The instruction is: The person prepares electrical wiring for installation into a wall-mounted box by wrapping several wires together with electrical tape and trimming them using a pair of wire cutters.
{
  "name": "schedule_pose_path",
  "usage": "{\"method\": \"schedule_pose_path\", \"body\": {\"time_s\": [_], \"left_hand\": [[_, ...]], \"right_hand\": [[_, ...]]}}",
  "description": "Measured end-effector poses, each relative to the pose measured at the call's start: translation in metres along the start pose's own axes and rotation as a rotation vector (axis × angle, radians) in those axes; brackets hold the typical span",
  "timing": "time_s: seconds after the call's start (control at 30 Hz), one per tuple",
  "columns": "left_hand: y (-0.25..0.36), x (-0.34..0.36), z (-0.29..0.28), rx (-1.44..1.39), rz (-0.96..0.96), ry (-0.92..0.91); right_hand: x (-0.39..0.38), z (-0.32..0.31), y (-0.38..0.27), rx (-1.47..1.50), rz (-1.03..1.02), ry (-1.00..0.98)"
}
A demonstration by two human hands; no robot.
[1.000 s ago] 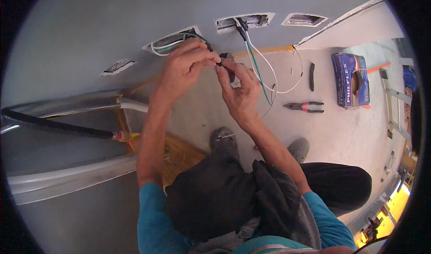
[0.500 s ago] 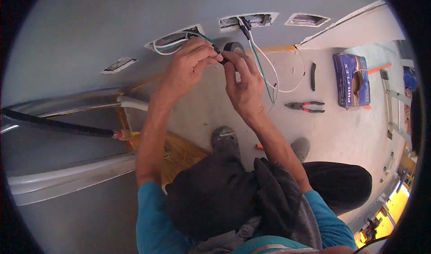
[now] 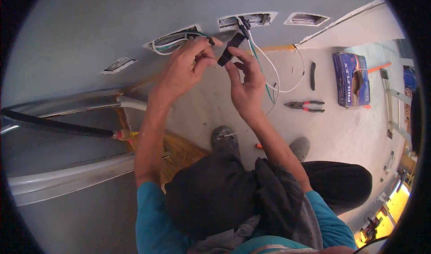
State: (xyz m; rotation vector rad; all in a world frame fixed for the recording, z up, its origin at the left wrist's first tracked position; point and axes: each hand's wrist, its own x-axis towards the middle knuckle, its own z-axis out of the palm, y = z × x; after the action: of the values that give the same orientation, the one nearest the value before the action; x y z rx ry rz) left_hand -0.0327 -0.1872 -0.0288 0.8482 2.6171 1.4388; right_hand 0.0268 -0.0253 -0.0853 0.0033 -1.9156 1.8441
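Observation:
My right hand (image 3: 248, 76) pinches a roll of black electrical tape (image 3: 232, 46) between thumb and fingers, its flat outer face turned to view. Close by on the left, my left hand (image 3: 186, 65) has its fingers curled and its index finger pointing toward the roll. A short black piece (image 3: 211, 41) lies against that index finger, beside the end of a green wire (image 3: 197, 33). What the left fingers grip is hidden. White wires (image 3: 166, 49) loop out of the wall opening (image 3: 152, 44) just behind this hand.
More wires (image 3: 265, 58) hang from a second wall opening (image 3: 224, 24). Pliers with red-and-black handles (image 3: 310, 106), a black strip (image 3: 313, 76) and a blue cardboard box (image 3: 352, 79) lie on the floor at right. A straw broom (image 3: 186, 150) and a black hose (image 3: 58, 124) are at left.
The tape roll has turned and swung up-left in my right hand, showing its outer face. My hands have come slightly apart, and my left index finger has straightened.

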Motion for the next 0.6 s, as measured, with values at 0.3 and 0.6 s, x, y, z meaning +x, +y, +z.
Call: {"method": "schedule_pose_path", "body": {"time_s": [0.3,0.6], "left_hand": [[0.008,0.002,0.002,0.097,0.069,0.041],[0.011,0.008,0.015,-0.02,0.046,0.134]], "right_hand": [[-0.012,-0.011,-0.012,0.391,0.013,-0.122],[-0.043,-0.01,-0.015,0.015,0.252,-0.125]]}}
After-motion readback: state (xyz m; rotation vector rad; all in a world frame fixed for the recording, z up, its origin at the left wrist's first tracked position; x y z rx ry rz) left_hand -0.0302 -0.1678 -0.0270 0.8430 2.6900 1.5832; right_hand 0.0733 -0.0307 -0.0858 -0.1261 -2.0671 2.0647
